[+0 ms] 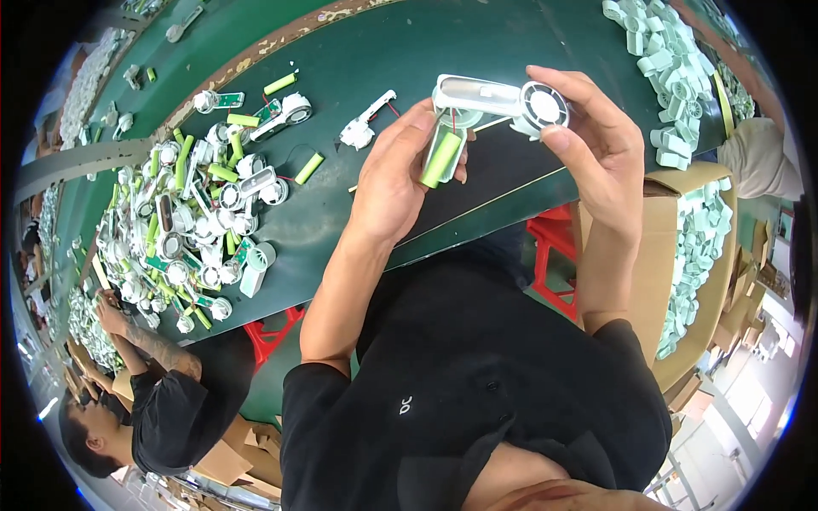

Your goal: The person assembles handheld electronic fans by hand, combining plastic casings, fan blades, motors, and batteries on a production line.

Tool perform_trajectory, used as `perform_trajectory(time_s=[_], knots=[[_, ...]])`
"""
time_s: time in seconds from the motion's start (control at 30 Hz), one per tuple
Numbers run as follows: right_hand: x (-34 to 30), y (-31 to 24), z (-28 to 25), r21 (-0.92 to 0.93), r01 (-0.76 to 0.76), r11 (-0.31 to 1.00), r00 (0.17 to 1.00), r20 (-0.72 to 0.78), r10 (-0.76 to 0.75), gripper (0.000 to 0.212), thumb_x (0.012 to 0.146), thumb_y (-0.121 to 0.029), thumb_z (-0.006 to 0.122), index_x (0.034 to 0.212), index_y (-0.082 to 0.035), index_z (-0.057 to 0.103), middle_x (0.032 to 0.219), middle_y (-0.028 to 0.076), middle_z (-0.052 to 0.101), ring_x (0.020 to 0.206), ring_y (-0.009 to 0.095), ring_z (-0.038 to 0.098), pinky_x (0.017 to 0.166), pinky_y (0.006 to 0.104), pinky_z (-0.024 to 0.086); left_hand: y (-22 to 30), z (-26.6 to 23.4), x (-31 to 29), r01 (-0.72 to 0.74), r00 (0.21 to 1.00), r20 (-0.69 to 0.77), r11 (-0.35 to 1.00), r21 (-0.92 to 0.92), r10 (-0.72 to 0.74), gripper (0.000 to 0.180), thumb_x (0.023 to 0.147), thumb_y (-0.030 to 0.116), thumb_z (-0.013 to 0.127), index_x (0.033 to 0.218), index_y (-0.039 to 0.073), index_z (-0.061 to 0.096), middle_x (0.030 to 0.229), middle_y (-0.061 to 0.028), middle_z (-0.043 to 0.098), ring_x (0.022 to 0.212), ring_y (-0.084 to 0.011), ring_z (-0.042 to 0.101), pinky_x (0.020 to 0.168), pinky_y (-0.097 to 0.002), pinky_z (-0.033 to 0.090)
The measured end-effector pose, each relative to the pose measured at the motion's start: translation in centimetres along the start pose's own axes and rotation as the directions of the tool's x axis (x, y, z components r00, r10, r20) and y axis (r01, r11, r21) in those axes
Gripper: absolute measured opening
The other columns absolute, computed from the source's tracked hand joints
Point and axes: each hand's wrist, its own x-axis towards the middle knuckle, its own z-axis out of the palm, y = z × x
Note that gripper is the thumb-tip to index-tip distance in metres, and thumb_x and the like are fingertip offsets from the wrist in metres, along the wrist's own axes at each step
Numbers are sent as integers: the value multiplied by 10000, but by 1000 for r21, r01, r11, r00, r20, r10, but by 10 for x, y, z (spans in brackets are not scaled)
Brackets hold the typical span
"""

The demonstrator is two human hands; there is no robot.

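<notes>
My left hand (385, 183) is closed round a pale green plastic shell (447, 128), held upright over the table. Against that shell lies a lime-green battery cell (440, 160), with a thin red wire running up from it. My right hand (607, 140) pinches the round end of a white mini fan unit (544, 104) between thumb and fingers. The unit's long body, with a dark shiny strip, reaches left across the top of the shell. Where it meets my left fingers is partly hidden.
Left on the green table (315, 234) lies a heap of fan parts (183, 213) with batteries. One loose fan part (362, 128) is nearer. Pale green shells (669, 77) pile up at right, above a cardboard box (630, 272) of more. A person (175, 400) works at left.
</notes>
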Motion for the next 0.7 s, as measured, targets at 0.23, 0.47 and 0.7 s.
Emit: perform_trajectory(time_s=[0.23,0.47,0.7], knots=[[0,0,7,-61,18,998,999,-27,-20,429,905,-18,759,1325,0,670,1173,80,662,986,134,623,815,268,491,0,-4,-3,-27,999,-32,1000,-12,26,411,1081,255,445,1344,-40,558,1081,-110,667,905,-152,624,794,-333,540],[4,-1,12,-111,51,992,997,-51,-57,438,903,-15,760,1332,-13,671,1181,80,656,980,135,623,808,266,494,0,-11,-11,-6,1000,-18,999,53,7,480,1026,258,510,1394,-50,521,1138,-133,647,949,-192,606,784,-352,515],[6,-5,21,-74,86,994,995,-49,-89,426,906,-26,759,1324,-19,676,1183,76,660,979,130,624,813,273,502,1,-9,-13,-31,996,83,985,172,17,483,995,162,600,1420,-31,478,1193,-115,608,974,-179,580,788,-340,506]])
